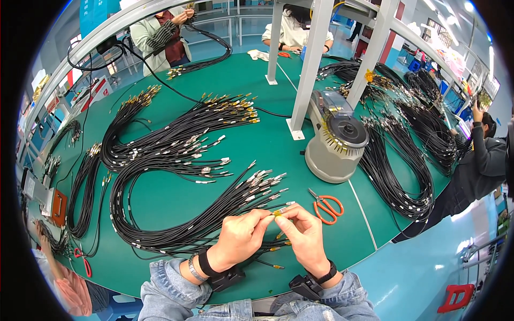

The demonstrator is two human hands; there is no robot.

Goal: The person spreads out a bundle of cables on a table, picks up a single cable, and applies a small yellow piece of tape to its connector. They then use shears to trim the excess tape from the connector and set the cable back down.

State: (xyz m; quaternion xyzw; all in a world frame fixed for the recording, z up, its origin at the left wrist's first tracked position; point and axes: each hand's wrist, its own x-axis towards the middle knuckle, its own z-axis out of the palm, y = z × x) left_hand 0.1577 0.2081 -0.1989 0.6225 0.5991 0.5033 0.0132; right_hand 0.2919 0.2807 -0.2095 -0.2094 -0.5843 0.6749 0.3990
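Observation:
Over the near edge of the green table, my left hand and my right hand meet, fingertips pinched together. Between them is a small cable end with a yellow sleeve, mostly covered by my fingers. Just beyond lies a bundle of black cables with white-labelled metal ends, curving round to the left. A few cable ends with yellow tips stick out beneath my hands. Orange-handled pliers rest on the table to the right of my right hand.
A grey machine with a round dial top stands beside a white metal post. More black cable bundles lie at the right, others at the left. Red-handled scissors lie at the left edge. Other people work around the table.

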